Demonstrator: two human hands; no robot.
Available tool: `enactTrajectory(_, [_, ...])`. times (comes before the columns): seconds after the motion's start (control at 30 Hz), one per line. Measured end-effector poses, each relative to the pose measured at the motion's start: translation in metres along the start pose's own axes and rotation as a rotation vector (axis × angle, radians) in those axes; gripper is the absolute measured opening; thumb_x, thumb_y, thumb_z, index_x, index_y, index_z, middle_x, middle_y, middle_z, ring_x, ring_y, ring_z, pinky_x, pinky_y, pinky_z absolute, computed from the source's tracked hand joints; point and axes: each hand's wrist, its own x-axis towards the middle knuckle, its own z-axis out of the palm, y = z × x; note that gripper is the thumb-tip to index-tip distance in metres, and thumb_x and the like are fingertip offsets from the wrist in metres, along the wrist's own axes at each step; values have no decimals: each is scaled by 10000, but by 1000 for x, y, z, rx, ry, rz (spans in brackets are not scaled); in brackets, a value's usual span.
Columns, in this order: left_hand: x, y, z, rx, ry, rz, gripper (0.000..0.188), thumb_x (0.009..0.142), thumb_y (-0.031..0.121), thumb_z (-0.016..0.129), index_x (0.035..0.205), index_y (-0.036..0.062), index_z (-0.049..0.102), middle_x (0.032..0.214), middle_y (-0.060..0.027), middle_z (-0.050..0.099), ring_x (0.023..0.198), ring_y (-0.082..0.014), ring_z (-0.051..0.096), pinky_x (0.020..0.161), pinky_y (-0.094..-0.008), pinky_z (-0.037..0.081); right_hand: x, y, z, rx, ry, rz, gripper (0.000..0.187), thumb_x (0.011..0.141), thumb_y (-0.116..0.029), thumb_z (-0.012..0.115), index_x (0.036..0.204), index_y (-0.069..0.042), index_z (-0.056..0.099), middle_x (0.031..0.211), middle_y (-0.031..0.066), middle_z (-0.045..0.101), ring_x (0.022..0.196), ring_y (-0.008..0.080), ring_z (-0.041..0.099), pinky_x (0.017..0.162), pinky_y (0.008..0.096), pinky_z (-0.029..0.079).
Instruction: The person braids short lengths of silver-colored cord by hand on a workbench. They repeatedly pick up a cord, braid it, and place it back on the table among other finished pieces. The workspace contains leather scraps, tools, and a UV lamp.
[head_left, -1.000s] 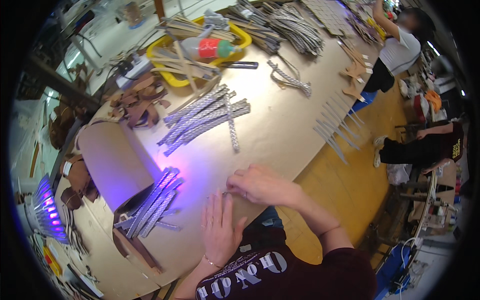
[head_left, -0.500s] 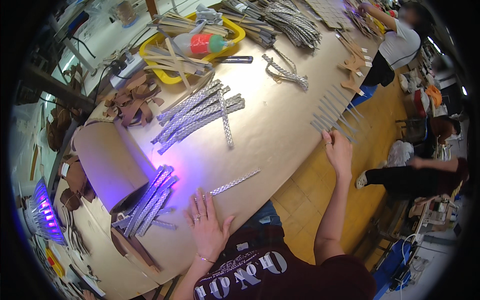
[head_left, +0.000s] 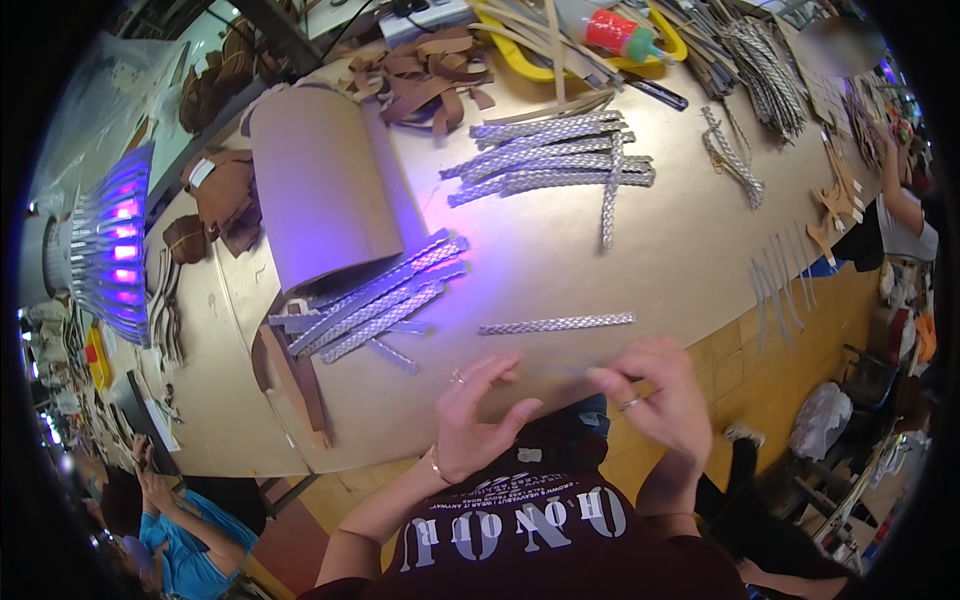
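Note:
Near the table's front edge, my right hand (head_left: 662,395) pinches one end of a thin grey strip (head_left: 562,371), which is smeared by motion. Across from it my left hand (head_left: 478,418) is open, thumb and fingers apart, close to the strip's other end. I cannot tell whether it touches it. Just beyond both hands a single braided silver strip (head_left: 556,325) lies flat. To the left, several braided strips (head_left: 385,312) lie in a pile under purple light. Another braided bundle (head_left: 550,155) sits farther back. At the right edge, thin grey strips (head_left: 780,285) overhang the table.
A curved brown sheet (head_left: 320,190) and a purple-lit lamp (head_left: 115,245) stand at the left. Brown scraps (head_left: 425,75), a yellow tray (head_left: 520,62) and a box cutter (head_left: 657,93) are farther back. Co-workers sit lower left and far right.
My right hand has come from the grey strips at the table's edge back toward my left hand, bringing one strip. My left hand has lifted off the braided strip. The view has swung left.

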Motion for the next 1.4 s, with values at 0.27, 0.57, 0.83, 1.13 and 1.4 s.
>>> enactTrajectory(0.27, [-1, 2, -2, -573, 22, -384, 128, 949, 57, 676, 1041, -26, 712, 849, -35, 714, 665, -43, 614, 551, -191, 468, 11, -22, 24, -344, -121, 13, 385, 844, -385, 745, 1057, -65, 710, 1041, 109, 681, 992, 304, 596, 866, 393, 433])
enactTrajectory(0.57, [1, 6, -5, -613, -37, -424, 108, 949, 74, 684, 996, -12, 731, 845, -23, 716, 676, -25, 595, 558, -194, 464, 10, -50, 21, -703, 118, -213, 643, 807, -437, 756, 1317, -82, 589, 1277, 103, 600, 1207, 318, 526, 996, 456, 386])
enactTrajectory(0.83, [21, -3, -8, -99, 13, 39, 201, 869, 74, 744, 1060, 20, 715, 978, -71, 700, 804, -187, 651, 720, -322, 505, 10, -33, 32, -203, -134, 8, 153, 825, -111, 762, 936, -24, 703, 838, 113, 683, 730, 247, 656, 679, 347, 496])
enactTrajectory(1.13, [44, -25, -15, 736, 43, 368, 308, 779, 126, 645, 1080, 73, 675, 1008, -34, 613, 927, -207, 603, 885, -383, 434, 20, -24, 18, -216, 46, 167, 115, 891, -137, 727, 919, -28, 702, 821, 97, 639, 611, 229, 639, 564, 326, 486])
enactTrajectory(1.4, [35, -30, -8, 824, 11, 357, 372, 783, 188, 708, 1153, 141, 709, 1092, 4, 611, 912, -168, 572, 832, -365, 389, 33, -32, 41, -67, -21, 192, 134, 918, -157, 698, 900, -24, 689, 783, 108, 607, 614, 238, 614, 564, 335, 473])
